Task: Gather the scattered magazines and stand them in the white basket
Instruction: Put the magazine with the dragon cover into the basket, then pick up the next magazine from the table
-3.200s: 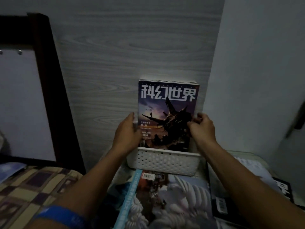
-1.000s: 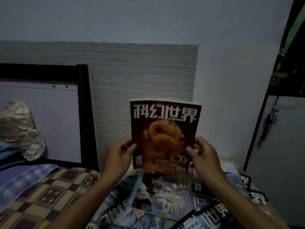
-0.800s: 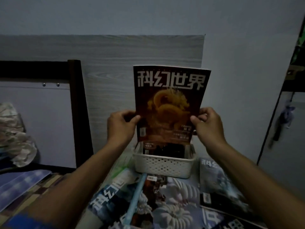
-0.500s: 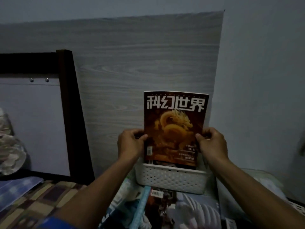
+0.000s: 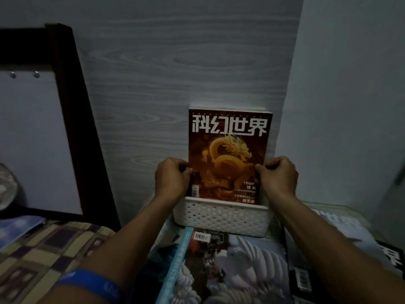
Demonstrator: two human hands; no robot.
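Left hand [image 5: 172,178] and right hand [image 5: 278,177], fingers curled, pinch the side edges of the dragon-cover magazine [image 5: 229,154], thumbs on its front. Nearest the camera, a blue wristband [image 5: 92,284] circles the left forearm above a checked bedcover [image 5: 43,249]. Between the forearms lies a scattered magazine with a white winged figure [image 5: 236,264]; further magazines [image 5: 341,242] lie under and beside the right forearm. Beyond these stands the white basket [image 5: 221,218], perforated wall facing the viewer. Half a second earlier the dragon-cover magazine's lower edge was just entering the basket; it now sits lower, upright, its bottom hidden behind the basket rim, in front of other magazines [image 5: 228,109] whose top edges show behind it. Farthest: grey wood-grain panel [image 5: 175,62] and dark bed frame [image 5: 72,106]
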